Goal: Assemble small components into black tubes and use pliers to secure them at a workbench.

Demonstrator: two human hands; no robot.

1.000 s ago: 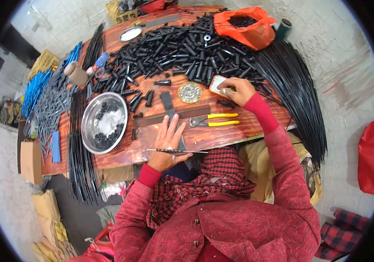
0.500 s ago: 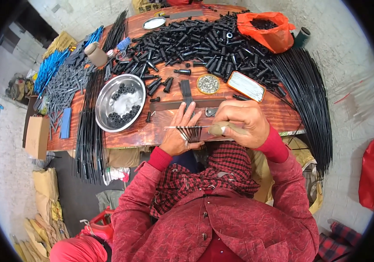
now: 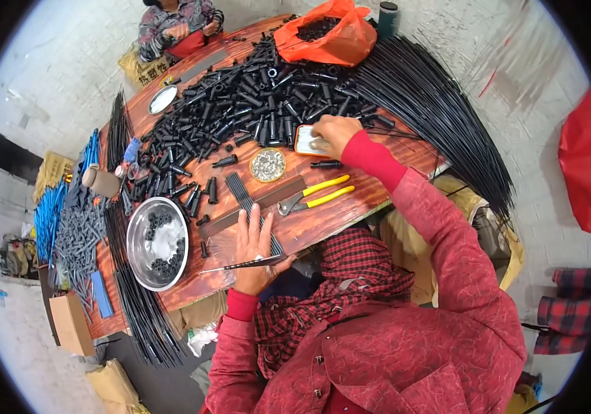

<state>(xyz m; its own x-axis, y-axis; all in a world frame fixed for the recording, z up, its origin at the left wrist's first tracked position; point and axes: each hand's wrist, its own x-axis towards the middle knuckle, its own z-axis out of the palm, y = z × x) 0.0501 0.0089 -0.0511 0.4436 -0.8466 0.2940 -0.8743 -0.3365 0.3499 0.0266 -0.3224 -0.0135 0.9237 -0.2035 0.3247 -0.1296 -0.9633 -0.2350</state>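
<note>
My left hand point(image 3: 254, 250) lies flat with its fingers stretched out over a bundle of thin dark rods point(image 3: 242, 194). It presses them near the table's front edge, with their near ends by my thumb. My right hand point(image 3: 338, 135) is at a shallow white tray with an orange rim point(image 3: 303, 141), its fingers closed on a small tan pad that looks like cloth and is partly hidden. Cutting pliers with yellow handles point(image 3: 326, 194) lie between my hands, beside a dark flat bar point(image 3: 276, 196). A round dish of small metal pieces point(image 3: 268, 165) sits left of the tray.
Black tubular parts point(image 3: 254, 103) are heaped behind, below an orange bag point(image 3: 337, 45). Long black rods point(image 3: 433, 103) hang over the right edge. At left stand a steel bowl point(image 3: 132, 241) with black rings and white powder, and grey parts point(image 3: 78, 234). Another person point(image 3: 178, 31) sits far left.
My right hand has moved away from the rods near my left hand, out to the white tray. The pliers are now uncovered. The view has turned, bringing another person into sight.
</note>
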